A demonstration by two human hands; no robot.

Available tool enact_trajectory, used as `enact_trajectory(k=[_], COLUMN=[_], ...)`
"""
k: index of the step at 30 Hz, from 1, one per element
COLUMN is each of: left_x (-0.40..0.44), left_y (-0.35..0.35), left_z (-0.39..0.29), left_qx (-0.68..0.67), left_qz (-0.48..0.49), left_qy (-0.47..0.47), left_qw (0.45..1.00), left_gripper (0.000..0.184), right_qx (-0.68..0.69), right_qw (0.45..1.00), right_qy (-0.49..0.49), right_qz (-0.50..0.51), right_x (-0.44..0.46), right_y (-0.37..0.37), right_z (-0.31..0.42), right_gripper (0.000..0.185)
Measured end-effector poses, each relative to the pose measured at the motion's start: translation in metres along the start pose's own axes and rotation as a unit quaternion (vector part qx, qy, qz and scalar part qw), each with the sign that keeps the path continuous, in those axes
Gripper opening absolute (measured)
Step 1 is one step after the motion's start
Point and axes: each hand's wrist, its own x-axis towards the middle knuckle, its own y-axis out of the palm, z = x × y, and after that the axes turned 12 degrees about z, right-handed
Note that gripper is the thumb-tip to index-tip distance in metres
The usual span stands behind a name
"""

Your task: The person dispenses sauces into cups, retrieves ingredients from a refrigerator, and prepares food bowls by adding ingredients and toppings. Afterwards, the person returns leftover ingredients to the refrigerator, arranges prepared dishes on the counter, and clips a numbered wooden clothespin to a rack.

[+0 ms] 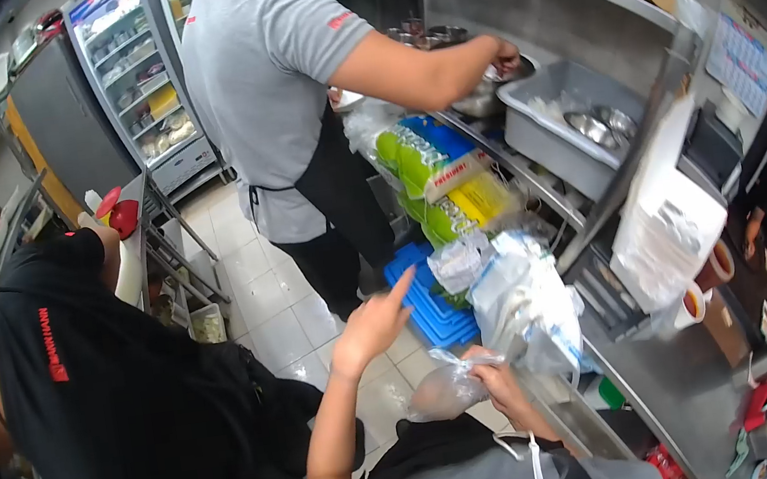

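My right hand (497,378) grips the gathered, knotted top of a clear plastic bag (446,392). The bag hangs in front of my apron, and something brownish inside it is too blurred to name. To the left, my left hand (377,326) is raised and holds nothing, with its index finger stretched out and the other fingers partly curled. Beyond that fingertip lie blue plastic lids or trays (431,303) in a stack. White plastic bags (526,303) stand just past my right hand.
A co-worker in a grey shirt (250,73) reaches over a counter with a grey tub (571,118). Another person in black (129,370) is close on my left. Green-and-blue packages (433,170) lie beside the steel counter. A glass-door fridge (139,78) stands behind.
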Motion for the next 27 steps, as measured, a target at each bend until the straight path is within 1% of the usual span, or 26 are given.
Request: enact_trajectory(k=[1, 3, 5, 6, 8, 9, 10, 11, 12, 13, 14, 15, 16, 17, 18, 19, 20, 21, 23, 24, 25, 27], left_x=[0.028, 0.084, 0.12, 0.132, 0.153, 0.16, 0.17, 0.178, 0.186, 0.187, 0.185, 0.181, 0.173, 0.151, 0.126, 0.093, 0.06, 0.032, -0.016, -0.034, -0.05, -0.067], left_y=[-0.025, -0.061, -0.105, -0.112, -0.123, -0.122, -0.116, -0.108, -0.095, -0.092, -0.079, -0.07, -0.04, -0.031, -0.043, -0.056, -0.064, -0.074, -0.091, -0.1, -0.103, -0.116], left_z=[-0.004, -0.014, -0.034, -0.025, -0.006, 0.014, 0.041, 0.07, 0.104, 0.126, 0.161, 0.19, 0.241, 0.28, 0.302, 0.312, 0.324, 0.33, 0.342, 0.348, 0.358, 0.376], left_qx=[-0.006, 0.013, 0.0, 0.0, -0.023, -0.035, -0.009, -0.031, -0.08, -0.1, -0.074, -0.05, -0.027, 0.0, -0.023, -0.074, -0.096, -0.122, -0.108, -0.126, -0.089, -0.078], left_qz=[0.004, 0.026, 0.051, 0.048, 0.036, 0.073, 0.122, 0.184, 0.262, 0.32, 0.315, 0.31, 0.229, 0.147, 0.162, 0.087, 0.018, -0.009, -0.059, -0.076, -0.126, -0.161], left_qy=[0.063, 0.19, 0.214, 0.217, 0.278, 0.278, 0.289, 0.274, 0.216, 0.133, 0.104, 0.077, 0.039, 0.001, -0.113, -0.225, -0.265, -0.351, -0.444, -0.491, -0.508, -0.591], left_qw=[0.998, 0.981, 0.975, 0.975, 0.96, 0.957, 0.949, 0.943, 0.937, 0.933, 0.941, 0.946, 0.972, 0.989, 0.98, 0.968, 0.959, 0.928, 0.888, 0.859, 0.848, 0.787], left_gripper=[0.065, 0.073, 0.076, 0.076, 0.074, 0.067, 0.058, 0.05, 0.05, 0.051, 0.051, 0.052, 0.048, 0.045, 0.047, 0.04, 0.04, 0.042, 0.045, 0.047, 0.046, 0.043], right_qx=[-0.006, 0.043, 0.035, 0.033, 0.017, 0.017, 0.009, -0.002, -0.003, 0.017, 0.036, 0.03, -0.008, -0.048, -0.063, -0.077, -0.087, -0.015, 0.057, 0.069, 0.082, 0.072], right_qw=[1.0, 0.997, 0.997, 0.996, 0.994, 0.995, 0.994, 0.993, 0.996, 0.996, 0.996, 0.995, 0.992, 0.985, 0.976, 0.964, 0.957, 0.949, 0.915, 0.901, 0.887, 0.876], right_qy=[-0.001, -0.007, -0.024, -0.002, 0.026, 0.025, 0.041, 0.058, 0.058, 0.062, 0.066, 0.094, 0.119, 0.141, 0.144, 0.147, 0.165, 0.168, 0.207, 0.213, 0.219, 0.218], right_qz=[0.004, -0.059, -0.065, -0.086, -0.109, -0.098, -0.105, -0.104, -0.072, -0.063, -0.056, 0.001, 0.047, 0.092, 0.151, 0.209, 0.222, 0.268, 0.342, 0.372, 0.399, 0.424], right_x=[0.013, 0.039, 0.07, 0.086, 0.119, 0.135, 0.153, 0.175, 0.198, 0.219, 0.241, 0.259, 0.279, 0.3, 0.32, 0.345, 0.35, 0.371, 0.404, 0.417, 0.43, 0.451], right_y=[-0.002, -0.008, -0.009, -0.009, -0.014, -0.014, -0.013, -0.012, -0.009, -0.005, 0.001, 0.007, 0.015, 0.022, 0.024, 0.032, 0.067, 0.079, 0.108, 0.128, 0.15, 0.189], right_z=[0.002, 0.001, -0.001, -0.003, -0.012, -0.013, -0.011, -0.011, -0.017, -0.025, -0.03, -0.03, -0.029, -0.029, -0.038, -0.044, 0.007, -0.004, -0.013, -0.009, -0.003, 0.014], right_gripper=[0.011, 0.013, 0.014, 0.013, 0.011, 0.011, 0.011, 0.011, 0.011, 0.012, 0.013, 0.015, 0.017, 0.019, 0.02, 0.022, 0.024, 0.021, 0.019, 0.018, 0.017, 0.019])
